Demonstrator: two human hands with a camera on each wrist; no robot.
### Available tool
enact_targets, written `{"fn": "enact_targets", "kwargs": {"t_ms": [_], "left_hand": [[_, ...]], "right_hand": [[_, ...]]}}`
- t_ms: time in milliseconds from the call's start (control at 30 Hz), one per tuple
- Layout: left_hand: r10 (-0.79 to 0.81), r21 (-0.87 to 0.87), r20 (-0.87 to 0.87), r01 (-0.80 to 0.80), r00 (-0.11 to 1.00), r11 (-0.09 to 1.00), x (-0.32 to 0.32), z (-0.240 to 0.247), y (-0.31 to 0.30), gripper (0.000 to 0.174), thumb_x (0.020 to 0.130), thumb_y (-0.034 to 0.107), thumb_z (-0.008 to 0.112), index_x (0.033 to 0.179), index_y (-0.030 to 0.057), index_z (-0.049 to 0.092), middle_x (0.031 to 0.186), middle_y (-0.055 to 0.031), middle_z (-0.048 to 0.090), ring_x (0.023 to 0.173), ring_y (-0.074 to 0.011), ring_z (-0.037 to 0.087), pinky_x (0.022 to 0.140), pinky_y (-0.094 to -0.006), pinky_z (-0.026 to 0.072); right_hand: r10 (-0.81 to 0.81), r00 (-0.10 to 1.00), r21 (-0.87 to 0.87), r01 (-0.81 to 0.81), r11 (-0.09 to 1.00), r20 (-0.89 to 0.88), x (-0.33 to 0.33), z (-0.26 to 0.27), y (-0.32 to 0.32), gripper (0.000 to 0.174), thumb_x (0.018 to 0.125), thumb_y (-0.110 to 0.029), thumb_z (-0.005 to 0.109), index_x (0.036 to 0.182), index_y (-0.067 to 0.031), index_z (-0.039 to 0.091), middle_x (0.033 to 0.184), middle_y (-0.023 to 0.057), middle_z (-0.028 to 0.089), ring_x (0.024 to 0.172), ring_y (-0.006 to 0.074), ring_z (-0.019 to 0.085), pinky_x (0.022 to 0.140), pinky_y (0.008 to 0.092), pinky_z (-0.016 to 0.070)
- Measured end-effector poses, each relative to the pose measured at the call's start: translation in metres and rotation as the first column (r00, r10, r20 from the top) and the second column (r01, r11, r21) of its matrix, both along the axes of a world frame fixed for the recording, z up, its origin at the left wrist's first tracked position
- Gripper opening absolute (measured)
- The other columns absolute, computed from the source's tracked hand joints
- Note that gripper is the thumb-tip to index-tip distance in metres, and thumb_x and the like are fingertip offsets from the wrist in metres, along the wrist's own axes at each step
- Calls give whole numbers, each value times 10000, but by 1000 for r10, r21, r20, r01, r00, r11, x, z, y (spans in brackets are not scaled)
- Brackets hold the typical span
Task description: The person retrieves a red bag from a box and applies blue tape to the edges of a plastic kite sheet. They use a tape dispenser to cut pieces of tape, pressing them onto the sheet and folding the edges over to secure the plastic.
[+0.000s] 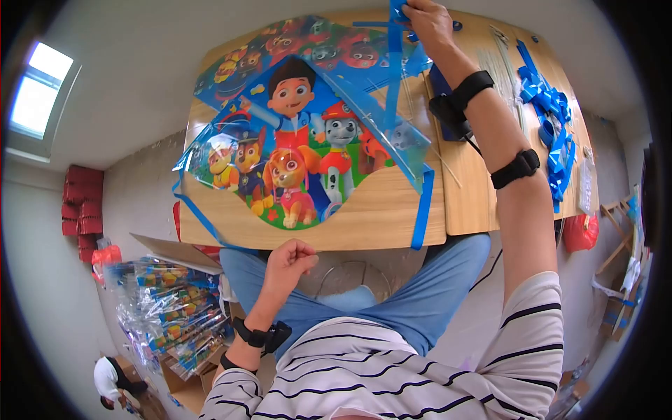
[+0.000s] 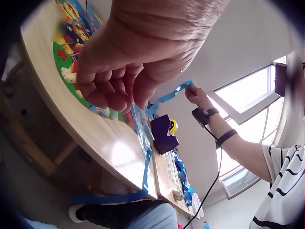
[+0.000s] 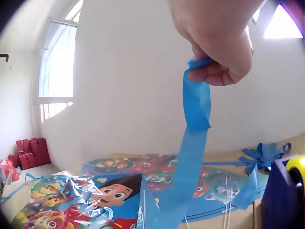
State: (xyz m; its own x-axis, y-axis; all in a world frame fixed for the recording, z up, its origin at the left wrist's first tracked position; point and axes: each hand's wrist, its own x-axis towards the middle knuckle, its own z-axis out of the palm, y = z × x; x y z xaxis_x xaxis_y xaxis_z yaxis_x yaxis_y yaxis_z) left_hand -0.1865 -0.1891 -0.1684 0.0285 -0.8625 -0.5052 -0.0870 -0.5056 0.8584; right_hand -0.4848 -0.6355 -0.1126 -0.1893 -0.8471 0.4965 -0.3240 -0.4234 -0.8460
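Head view: right hand pinches a blue ribbon raised over the kite lying flat on the table; left hand is clenched, its grasp unclear; fitting the ribbon seems half done.

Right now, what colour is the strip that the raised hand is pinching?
Blue: the ribbon hanging from the right hand is plain blue, clearest in the right wrist view.

Small kite-assembly workshop. A light wooden table carries a cartoon-printed plastic kite, with thin white rods and a heap of blue ribbon strips at its right. Clear-wrapped bundles of printed kites lie on the floor at left; stacked red crates stand against the bare plaster wall.
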Motion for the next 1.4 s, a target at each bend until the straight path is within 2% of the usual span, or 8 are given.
{"fn": "enact_targets", "kwargs": {"t_ms": [133, 233, 333, 467, 567, 767, 1300, 1400], "left_hand": [[0, 20, 36, 0, 999, 1000, 0, 1, 3, 117, 878, 6, 705, 980, -7, 650, 805, -7, 636, 692, -78, 594, 622, -224, 481], [-57, 50, 29, 56, 998, 997, -1, -4, 3, 124, 867, -7, 698, 981, -6, 649, 807, -20, 637, 680, -92, 589, 622, -229, 483], [-98, 46, 42, 96, 994, 994, -7, -10, -2, 137, 856, -24, 686, 986, -10, 644, 810, -31, 638, 680, -99, 592, 625, -230, 487], [-133, 48, 26, 132, 991, 990, -23, -4, -12, 137, 852, -33, 682, 980, -14, 640, 814, -33, 639, 677, -102, 592, 631, -230, 491], [-179, 52, 17, 178, 984, 983, -35, -6, -20, 134, 853, -31, 685, 978, -8, 640, 815, -28, 640, 679, -93, 589, 638, -227, 491], [-288, 55, 5, 287, 958, 956, -65, -3, -29, 128, 859, -17, 684, 979, 2, 644, 804, -10, 640, 691, -77, 591, 640, -216, 478], [-275, 102, 82, 266, 958, 959, -69, 7, -22, 143, 846, -14, 699, 980, -7, 651, 831, -37, 666, 689, -99, 618, 649, -231, 509], [-254, 85, 91, 247, 963, 965, -62, 4, -20, 138, 849, -13, 697, 979, -8, 652, 834, -43, 671, 687, -102, 623, 651, -234, 516]], "right_hand": [[7, 813, 214, 144, 966, -582, -23, -27, 21, 339, 811, -294, 727, 1050, -56, 762, 1009, 194, 746, 986, 352, 711, 897, 428, 552], [-292, 715, -129, 275, 953, -635, -67, -51, 60, 436, 804, -263, 796, 1154, -13, 729, 1042, 284, 715, 993, 408, 701, 913, 439, 551], [-362, 768, -9, 421, 907, -528, -135, -61, 110, 276, 734, -264, 729, 928, -76, 785, 958, 247, 712, 885, 433, 693, 819, 458, 564], [-360, 599, 278, 717, 639, -715, -265, -103, 204, 159, 694, -173, 701, 701, -16, 729, 845, 240, 695, 877, 369, 694, 818, 452, 549], [-515, 312, 75, 900, 429, -799, -342, -132, 281, 215, 694, -215, 783, 830, -55, 735, 906, 189, 682, 893, 347, 669, 801, 449, 530], [-619, 351, 167, 927, 337, -702, -383, -128, 336, 120, 747, -161, 748, 847, -97, 731, 964, 158, 661, 974, 339, 658, 853, 446, 537], [-418, 277, 206, 956, 207, -865, -384, -131, 222, 217, 838, -199, 705, 1028, -118, 771, 1220, 122, 598, 1195, 329, 565, 989, 436, 495], [-643, 362, 134, 917, 376, -675, -395, -121, 201, 168, 807, -144, 650, 933, -96, 750, 1154, 178, 614, 1063, 378, 623, 892, 470, 531]]}}
